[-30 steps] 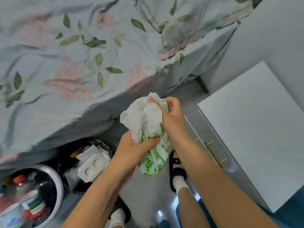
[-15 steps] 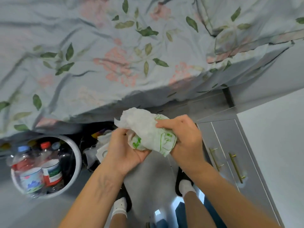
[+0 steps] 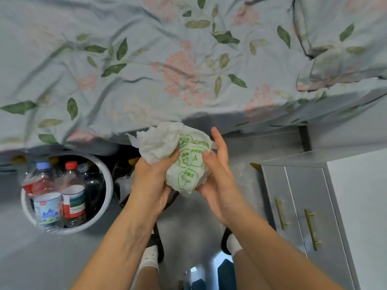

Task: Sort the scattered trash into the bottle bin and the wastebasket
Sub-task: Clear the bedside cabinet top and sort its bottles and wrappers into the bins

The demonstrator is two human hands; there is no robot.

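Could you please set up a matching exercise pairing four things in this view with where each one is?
Things:
1. wad
2. bottles
3. cabinet
4. bedspread

Places:
A. across the top of the view
B. between the left hand and right hand
C. at the right, with gold handles
D. in the round white bin at the left

Pairs: 1-B, 2-D, 3-C, 4-A

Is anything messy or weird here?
Nothing is spilled or broken. Both hands, left hand and right hand, are squashing a crumpled white bag. The bottles sit inside the bottle bin.
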